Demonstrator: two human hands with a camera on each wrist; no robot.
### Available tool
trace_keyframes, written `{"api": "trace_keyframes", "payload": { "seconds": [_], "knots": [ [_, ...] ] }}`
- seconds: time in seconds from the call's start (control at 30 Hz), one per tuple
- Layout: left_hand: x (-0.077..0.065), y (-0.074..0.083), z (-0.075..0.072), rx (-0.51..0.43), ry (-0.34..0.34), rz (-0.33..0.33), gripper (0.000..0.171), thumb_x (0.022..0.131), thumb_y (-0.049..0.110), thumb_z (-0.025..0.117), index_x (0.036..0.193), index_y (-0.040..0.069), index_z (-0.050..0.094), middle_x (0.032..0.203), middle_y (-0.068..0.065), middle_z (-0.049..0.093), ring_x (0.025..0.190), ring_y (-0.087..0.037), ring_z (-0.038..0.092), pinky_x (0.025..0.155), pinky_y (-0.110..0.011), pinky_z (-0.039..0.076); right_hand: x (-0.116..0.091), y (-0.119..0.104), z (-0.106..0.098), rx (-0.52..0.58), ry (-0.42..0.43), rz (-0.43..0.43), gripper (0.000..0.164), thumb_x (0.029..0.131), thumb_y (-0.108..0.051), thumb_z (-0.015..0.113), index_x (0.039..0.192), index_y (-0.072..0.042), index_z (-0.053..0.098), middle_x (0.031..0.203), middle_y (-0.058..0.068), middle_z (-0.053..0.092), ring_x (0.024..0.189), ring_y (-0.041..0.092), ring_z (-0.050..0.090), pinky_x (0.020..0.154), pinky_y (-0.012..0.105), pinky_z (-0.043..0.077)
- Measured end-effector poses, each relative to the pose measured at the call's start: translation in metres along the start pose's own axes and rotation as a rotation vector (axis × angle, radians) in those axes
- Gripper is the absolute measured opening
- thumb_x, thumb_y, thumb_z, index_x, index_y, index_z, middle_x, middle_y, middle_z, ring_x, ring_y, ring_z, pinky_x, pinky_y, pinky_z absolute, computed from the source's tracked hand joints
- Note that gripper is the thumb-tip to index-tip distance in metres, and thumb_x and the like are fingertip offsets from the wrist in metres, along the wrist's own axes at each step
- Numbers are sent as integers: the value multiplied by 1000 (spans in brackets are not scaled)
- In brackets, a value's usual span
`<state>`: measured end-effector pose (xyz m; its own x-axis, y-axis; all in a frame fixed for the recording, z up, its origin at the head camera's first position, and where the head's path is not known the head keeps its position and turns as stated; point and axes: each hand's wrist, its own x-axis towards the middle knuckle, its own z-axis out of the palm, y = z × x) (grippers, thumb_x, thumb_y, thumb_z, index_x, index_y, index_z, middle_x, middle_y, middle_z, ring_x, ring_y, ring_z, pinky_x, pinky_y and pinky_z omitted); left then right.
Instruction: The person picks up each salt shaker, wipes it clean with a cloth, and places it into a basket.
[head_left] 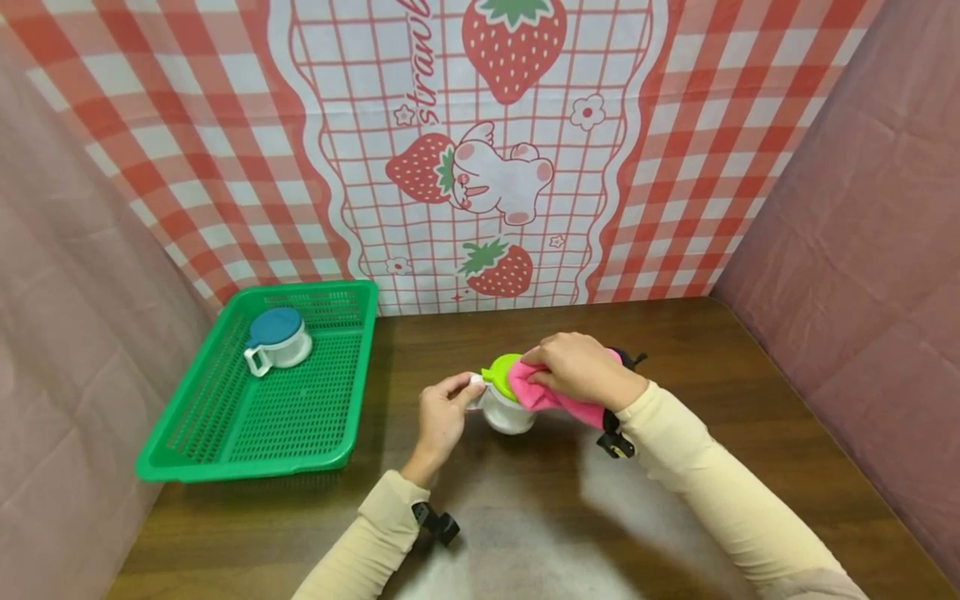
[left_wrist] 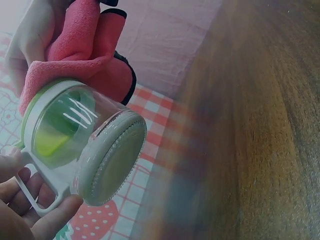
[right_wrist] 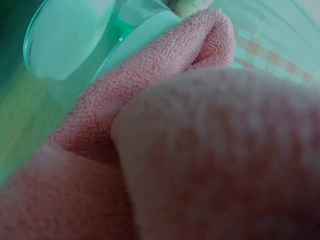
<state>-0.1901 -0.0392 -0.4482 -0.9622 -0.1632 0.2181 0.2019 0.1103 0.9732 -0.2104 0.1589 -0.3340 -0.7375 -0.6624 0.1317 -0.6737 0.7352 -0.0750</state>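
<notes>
My left hand [head_left: 441, 421] grips the white handle [left_wrist: 49, 179] of a clear seasoning jar [head_left: 508, 418] with a lime-green lid [head_left: 500, 369]. Tilted in the left wrist view, the jar shows its round white base [left_wrist: 112, 162] and a green shape through its clear wall. In my right hand [head_left: 577, 367] is a bunched pink cloth [head_left: 576, 408] with dark trim, held against the lid and upper side of the jar. Folds of cloth and blurred skin fill most of the right wrist view, hiding the fingertips there.
On the left of the wooden table [head_left: 555, 517] stands a green plastic basket [head_left: 300, 421]. Inside it, near the back, sits a similar jar [head_left: 288, 348] with a blue lid and white handle. A red-checked strawberry cloth [head_left: 682, 150] hangs behind; pink drapes [head_left: 847, 233] flank both sides.
</notes>
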Motion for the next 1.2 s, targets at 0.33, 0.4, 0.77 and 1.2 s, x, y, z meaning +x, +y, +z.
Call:
{"api": "trace_keyframes", "payload": {
  "seconds": [0.33, 0.4, 0.77, 1.2],
  "knots": [
    [-2, 1, 2, -11, -1, -2, 23, 83, 6, 75, 100, -9, 72, 95, -25, 73, 74, -6, 64, 63, -13, 52, 6, -8, 1, -19, 12, -43, 4, 87, -19, 72, 88, -16, 73, 75, -2, 64, 71, 16, 61, 62, 35, 49],
    [-3, 2, 2, -9, -3, 2, 23, 83, 6, 75, 100, -9, 72, 94, -24, 73, 74, -6, 64, 63, -13, 52, 7, -9, 1, -18, 15, -47, 3, 87, -19, 72, 88, -16, 73, 75, -2, 64, 71, 16, 61, 62, 34, 49],
    [-8, 3, 4, -1, -31, 52, 19, 82, 8, 76, 97, -5, 75, 93, -21, 73, 76, -10, 66, 64, -13, 52, 9, -13, 2, -10, 7, -13, 8, 87, -20, 72, 93, -18, 76, 77, -1, 67, 73, 16, 62, 60, 35, 49],
    [-10, 2, 7, 66, -38, 168, 16, 79, 6, 78, 92, -3, 76, 88, -17, 74, 77, -8, 65, 66, -14, 53, 14, -13, 2, -16, 4, 95, 9, 87, -20, 71, 94, -20, 76, 81, -2, 71, 71, 18, 62, 55, 35, 47]
  ]
}}
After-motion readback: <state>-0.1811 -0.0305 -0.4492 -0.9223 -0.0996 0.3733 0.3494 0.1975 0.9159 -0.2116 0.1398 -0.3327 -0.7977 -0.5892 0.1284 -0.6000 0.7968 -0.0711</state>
